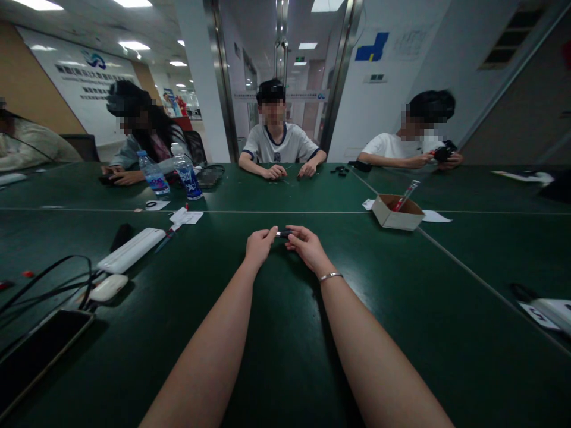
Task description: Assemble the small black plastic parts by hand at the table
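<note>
My left hand (259,245) and my right hand (307,246) meet above the dark green table (285,333), both arms stretched forward. Between their fingertips is a small dark object (282,233), pinched from both sides; it is too small to name. A thin bracelet (331,276) sits on my right wrist. Both hands have their fingers curled closed.
A small cardboard box (397,212) with a red-tipped tube stands right of centre. At left lie a white power strip (131,249), a white charger (108,288), black cables and a phone (35,351). Two water bottles (187,173) stand further back. Three people sit across the table, and a fourth person's arm shows at the far left.
</note>
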Motion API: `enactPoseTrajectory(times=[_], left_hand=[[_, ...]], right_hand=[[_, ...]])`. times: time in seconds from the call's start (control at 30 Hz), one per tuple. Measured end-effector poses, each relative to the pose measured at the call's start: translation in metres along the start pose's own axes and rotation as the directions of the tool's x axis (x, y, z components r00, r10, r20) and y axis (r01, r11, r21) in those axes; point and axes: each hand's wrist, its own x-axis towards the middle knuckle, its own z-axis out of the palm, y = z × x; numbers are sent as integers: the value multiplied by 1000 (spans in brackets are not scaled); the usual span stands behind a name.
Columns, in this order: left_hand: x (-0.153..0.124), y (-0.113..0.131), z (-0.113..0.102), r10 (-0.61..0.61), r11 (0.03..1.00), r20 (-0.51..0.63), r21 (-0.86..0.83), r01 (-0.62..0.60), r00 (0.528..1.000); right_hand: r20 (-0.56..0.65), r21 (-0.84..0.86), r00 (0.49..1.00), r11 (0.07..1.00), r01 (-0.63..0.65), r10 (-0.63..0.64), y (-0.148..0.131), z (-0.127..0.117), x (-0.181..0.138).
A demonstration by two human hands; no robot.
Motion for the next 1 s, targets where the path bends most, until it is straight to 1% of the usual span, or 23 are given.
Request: enactPoseTrajectory(times=[0.1,0.27,0.33,0.6,0.67,0.77,0.83,0.9,1.0], left_hand=[[1,-2,1,-3,1000,-1,5,3,1000],[3,-2,0,-28,997,10,76,27,1000],[2,-2,-1,-39,997,15,68,38,999],[3,-11,2,-17,998,10,-67,17,1000],[5,-13,4,30,991,15,-133,-28,999],[7,-14,6,122,955,29,-276,-110,992],[7,-14,8,124,937,48,-334,-101,991],[7,-13,9,101,941,52,-328,-79,994],[7,-14,10,115,953,2,-281,-109,993]], right_hand=[[8,0,1000,1000,0,0,0,-1,0],[13,-3,1000,1000,0,0,0,-1,0],[15,-2,1000,1000,1,-1,1,0,0],[6,-5,1000,1000,2,-2,1,-1,1],[-5,6,1000,1000,-3,3,1,-1,1],[-28,24,1000,1000,-3,4,2,-1,1],[-24,16,1000,1000,-2,3,2,-1,2],[-14,1,1000,1000,-2,2,3,0,2],[-18,-8,1000,1000,-1,1,3,0,3]])
